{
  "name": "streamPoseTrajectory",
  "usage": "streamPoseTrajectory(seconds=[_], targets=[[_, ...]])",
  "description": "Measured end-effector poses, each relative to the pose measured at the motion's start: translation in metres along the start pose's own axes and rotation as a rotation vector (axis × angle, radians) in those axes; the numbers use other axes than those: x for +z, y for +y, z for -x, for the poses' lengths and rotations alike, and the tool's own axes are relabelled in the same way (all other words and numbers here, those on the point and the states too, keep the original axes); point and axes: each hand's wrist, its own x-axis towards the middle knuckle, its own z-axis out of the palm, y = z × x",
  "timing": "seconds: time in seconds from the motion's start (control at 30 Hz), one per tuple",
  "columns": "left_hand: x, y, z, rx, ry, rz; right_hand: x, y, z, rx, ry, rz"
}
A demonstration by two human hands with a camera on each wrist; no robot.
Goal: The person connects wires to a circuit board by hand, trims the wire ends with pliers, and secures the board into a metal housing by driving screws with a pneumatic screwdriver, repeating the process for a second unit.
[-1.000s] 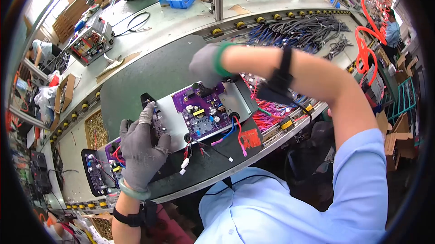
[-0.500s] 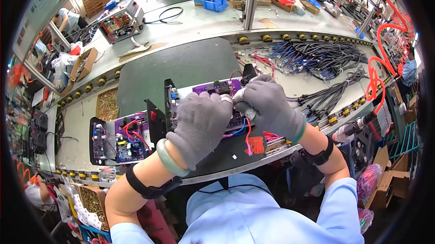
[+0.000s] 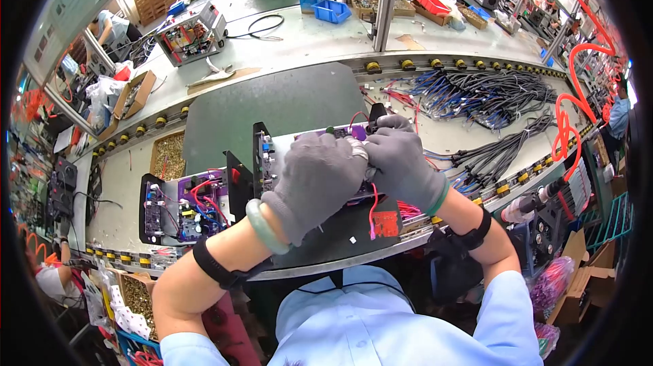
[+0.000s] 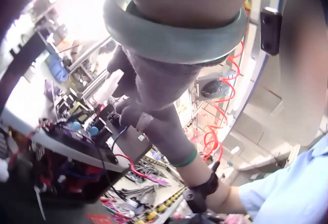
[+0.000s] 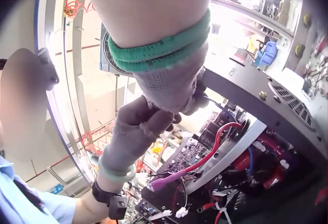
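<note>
Both hands wear grey gloves and meet over an electronics chassis with a purple circuit board (image 3: 355, 129), which they largely cover. My left hand (image 3: 316, 179) has bent fingers gathered close to the right fingertips; I cannot tell what is between them. The right hand (image 3: 408, 165) bends its fingers at the chassis's right end. In the right wrist view, a blue wire (image 5: 225, 111) runs up from the chassis into the right fingers. Below it, a red wire (image 5: 221, 134) ending in a purple sleeve (image 5: 166, 180) passes through the metal plate. A black end panel (image 3: 260, 152) stands at the left.
A second chassis (image 3: 183, 209) with purple boards lies left on the bench. Bundled black cables (image 3: 496, 148) and blue-tipped cables (image 3: 449, 90) lie to the right. Behind the chassis is a dark green mat (image 3: 272, 104). A red coiled hose (image 3: 564, 118) hangs at far right.
The right hand came back from the chassis's far right side to meet the left. My left hand moved right from the end panel onto the board. Over the last half second both barely shifted.
</note>
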Motion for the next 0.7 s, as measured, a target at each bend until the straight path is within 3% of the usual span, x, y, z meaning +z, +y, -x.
streamPoseTrajectory(seconds=[0.13, 0.2, 0.23, 0.27, 0.33, 0.37, 0.47, 0.5, 0.53, 0.6, 0.63, 0.7], targets=[[0.004, -0.009, -0.015, 0.13, 0.092, -0.095, 0.001, -0.004, 0.009, 0.11, -0.062, 0.027], [0.008, -0.013, -0.013, 0.033, -0.044, -0.024, 0.006, -0.004, 0.012, 0.111, -0.009, 0.004], [0.012, -0.012, -0.007, -0.078, -0.003, 0.162, 0.007, -0.003, 0.012, 0.152, 0.088, -0.093], [0.029, -0.005, 0.0, -0.075, 0.0, 0.162, 0.01, -0.004, 0.015, 0.198, 0.182, -0.194], [0.053, 0.008, 0.0, -0.61, -0.135, 1.092, 0.015, -0.001, 0.021, 0.233, 0.252, -0.254], [0.05, 0.01, 0.0, -0.691, -0.241, 1.22, 0.013, 0.0, 0.024, 0.267, 0.237, -0.302], [0.049, -0.006, 0.008, -0.564, -0.31, 1.241, 0.008, -0.001, 0.019, 0.255, 0.198, -0.318], [0.047, -0.016, 0.013, -0.311, -0.165, 0.859, -0.002, -0.005, 0.011, 0.184, 0.084, -0.226], [0.031, -0.024, 0.013, -0.308, -0.16, 0.857, -0.007, -0.005, 0.004, 0.114, -0.029, -0.131], [0.002, -0.04, 0.019, -0.172, 0.064, 0.122, -0.004, 0.006, -0.005, 0.089, -0.122, -0.018], [0.003, -0.051, 0.029, -0.166, 0.061, 0.126, -0.002, 0.01, -0.01, 0.037, -0.215, 0.026], [0.007, -0.068, 0.051, -0.405, 0.053, 0.04, 0.007, 0.013, -0.015, -0.058, -0.327, 0.113]])
